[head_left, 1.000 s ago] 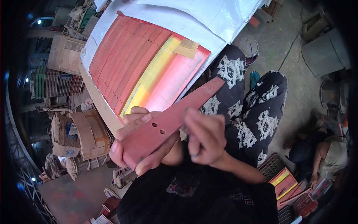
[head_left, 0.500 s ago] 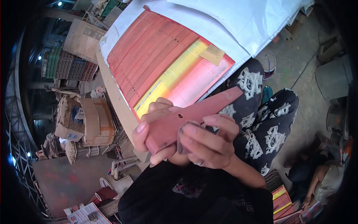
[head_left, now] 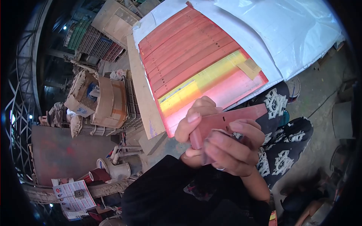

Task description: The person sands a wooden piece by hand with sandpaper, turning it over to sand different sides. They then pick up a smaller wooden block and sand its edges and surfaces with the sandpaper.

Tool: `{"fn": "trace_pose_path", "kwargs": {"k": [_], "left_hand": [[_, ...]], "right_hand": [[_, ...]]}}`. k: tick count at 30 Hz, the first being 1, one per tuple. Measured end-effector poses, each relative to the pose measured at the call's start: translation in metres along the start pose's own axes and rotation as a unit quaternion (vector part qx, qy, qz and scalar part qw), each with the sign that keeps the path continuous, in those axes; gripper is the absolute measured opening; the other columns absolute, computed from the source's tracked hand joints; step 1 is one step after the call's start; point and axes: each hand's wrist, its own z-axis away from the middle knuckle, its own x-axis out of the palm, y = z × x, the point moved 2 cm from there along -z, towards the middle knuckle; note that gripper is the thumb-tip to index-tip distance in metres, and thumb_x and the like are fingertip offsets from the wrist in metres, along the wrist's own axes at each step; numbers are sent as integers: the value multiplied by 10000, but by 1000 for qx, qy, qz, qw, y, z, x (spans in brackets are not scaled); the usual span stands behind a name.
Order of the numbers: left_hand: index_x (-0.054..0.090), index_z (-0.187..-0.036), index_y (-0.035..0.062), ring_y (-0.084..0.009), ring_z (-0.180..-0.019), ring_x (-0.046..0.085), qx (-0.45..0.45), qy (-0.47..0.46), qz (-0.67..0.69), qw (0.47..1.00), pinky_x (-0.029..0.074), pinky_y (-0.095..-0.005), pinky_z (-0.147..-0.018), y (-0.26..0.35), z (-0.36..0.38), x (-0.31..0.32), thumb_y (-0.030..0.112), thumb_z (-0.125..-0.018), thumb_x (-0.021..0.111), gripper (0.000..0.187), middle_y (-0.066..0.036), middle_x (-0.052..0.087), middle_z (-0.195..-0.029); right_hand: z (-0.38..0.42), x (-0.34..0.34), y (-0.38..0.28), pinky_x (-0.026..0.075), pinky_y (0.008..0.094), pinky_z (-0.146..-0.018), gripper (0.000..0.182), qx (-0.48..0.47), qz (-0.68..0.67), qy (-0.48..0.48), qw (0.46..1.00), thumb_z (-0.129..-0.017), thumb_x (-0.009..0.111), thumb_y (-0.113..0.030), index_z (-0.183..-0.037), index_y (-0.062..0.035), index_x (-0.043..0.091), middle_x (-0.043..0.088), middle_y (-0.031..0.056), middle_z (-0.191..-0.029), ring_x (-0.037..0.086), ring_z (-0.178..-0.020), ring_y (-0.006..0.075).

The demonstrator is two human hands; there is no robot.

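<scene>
My left hand point(head_left: 194, 122) grips the wide end of a flat, tapered red-painted wooden piece point(head_left: 247, 113) with a small dark hole in it. Its narrow end points right, over my patterned trousers. My right hand point(head_left: 237, 147) is closed on a thin, dark, folded sheet that looks like sandpaper point(head_left: 207, 152), held beside the near edge of the piece. The fingers partly hide both the sheet and the piece. Just beyond my hands, several similar red wooden slats point(head_left: 184, 49) lie side by side on a board with yellow and pink paint point(head_left: 222, 94).
A small cardboard scrap point(head_left: 249, 69) lies on the board. White plastic sheeting point(head_left: 286, 34) spreads beneath and beyond it. To the left are an open cardboard box point(head_left: 109, 101), stacked crates point(head_left: 94, 41) and a printed calendar sheet point(head_left: 74, 196). Another person's arm point(head_left: 309, 213) shows at lower right.
The view has swung, so the board and surroundings sit farther right. The wooden piece has been tilted, and my right hand with the sheet has shifted along its near side.
</scene>
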Motion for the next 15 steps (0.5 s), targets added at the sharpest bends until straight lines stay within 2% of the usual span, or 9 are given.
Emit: {"fn": "trace_pose_path", "kwargs": {"k": [4, 7, 10, 13, 14, 15], "left_hand": [[344, -1434, 42, -264, -642, 549, 29, 49, 6, 998, 418, -393, -563, -2, 2, 8, 633, -1042, 251, 716, -242, 636, -888], [329, -1446, 29, -261, -625, 561, 43, 118, 40, 991, 413, -375, -534, -1, 9, 22, 693, -1014, 239, 798, -251, 643, -872], [347, -1390, -11, -249, -588, 551, 37, 152, 67, 985, 409, -364, -515, 2, 8, 31, 741, -978, 265, 861, -255, 643, -843], [389, -1298, -28, -249, -570, 543, 36, 97, 70, 992, 405, -361, -507, -2, 3, 22, 730, -976, 316, 827, -253, 642, -843], [407, -1262, -34, -249, -565, 541, 39, 79, 73, 993, 403, -359, -504, -3, 2, 18, 726, -976, 336, 815, -252, 642, -843], [417, -1254, -37, -250, -565, 541, 41, 86, 72, 993, 403, -359, -504, -3, 4, 18, 723, -978, 339, 812, -255, 641, -848]], "right_hand": [[26, -22, 11, 510, 438, -887, 194, 80, 18, -74, 994, -988, 618, -279, -1027, -108, 701, 691, 36, -1161, 570, -1132, 318], [9, -18, 3, 517, 461, -874, 209, 29, -25, -57, 998, -990, 616, -295, -1035, -107, 694, 694, 39, -1142, 564, -1155, 335], [-6, 0, 1, 525, 463, -872, 199, -15, -58, 8, 998, -977, 636, -294, -1003, -108, 704, 699, 29, -1114, 558, -1170, 331], [1, -16, 7, 523, 442, -888, 178, 16, -14, -50, 999, -972, 647, -272, -992, -106, 707, 702, 23, -1110, 558, -1169, 339], [3, -17, 6, 520, 416, -890, 124, 37, -14, -49, 998, -909, 712, -236, -985, -138, 720, 707, -7, -1114, 566, -1163, 311], [7, -18, 6, 517, 390, -893, 143, 60, -14, -48, 997, -846, 776, -199, -979, -171, 733, 713, -37, -1118, 574, -1157, 283]]}}
